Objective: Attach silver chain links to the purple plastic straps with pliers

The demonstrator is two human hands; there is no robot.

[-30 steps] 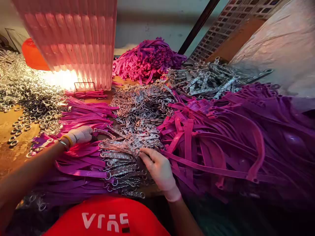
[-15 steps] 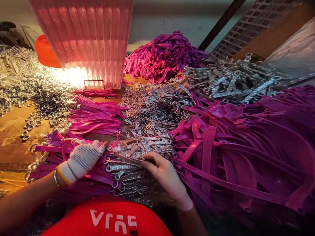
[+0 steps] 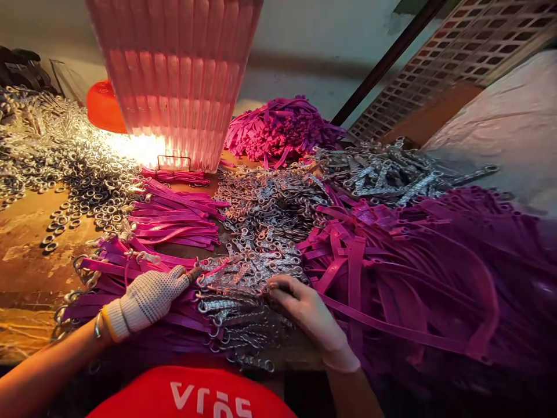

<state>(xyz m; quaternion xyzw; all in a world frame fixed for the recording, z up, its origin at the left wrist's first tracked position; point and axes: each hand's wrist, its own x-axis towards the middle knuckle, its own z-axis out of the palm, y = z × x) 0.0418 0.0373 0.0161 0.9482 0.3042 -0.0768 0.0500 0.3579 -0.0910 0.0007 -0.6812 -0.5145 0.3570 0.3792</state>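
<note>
My left hand (image 3: 156,296), in a white dotted glove, is closed, with a thin pink strap (image 3: 216,267) running right from its brownish fingertips. My right hand (image 3: 308,313), in a thin pale glove, pinches the end of a silver braided strap (image 3: 243,289) above a bundle of similar ones. Under my left hand lies a bundle of magenta straps (image 3: 104,302) with rings at their left ends. Between and behind both hands spreads a pile of silver ringed pieces (image 3: 272,252).
A large heap of purple straps (image 3: 391,278) lies to the right, and another magenta pile (image 3: 282,130) at the back. Loose metal rings (image 3: 98,191) cover the left. A ribbed translucent panel (image 3: 183,87) stands before a bright lamp with a red shade (image 3: 105,110).
The view has shifted, so the piles appear lower and the left side further right. The thin pink strap, curved beside my left fingertips before, now extends right over the silver pieces. Both hands remain closed.
</note>
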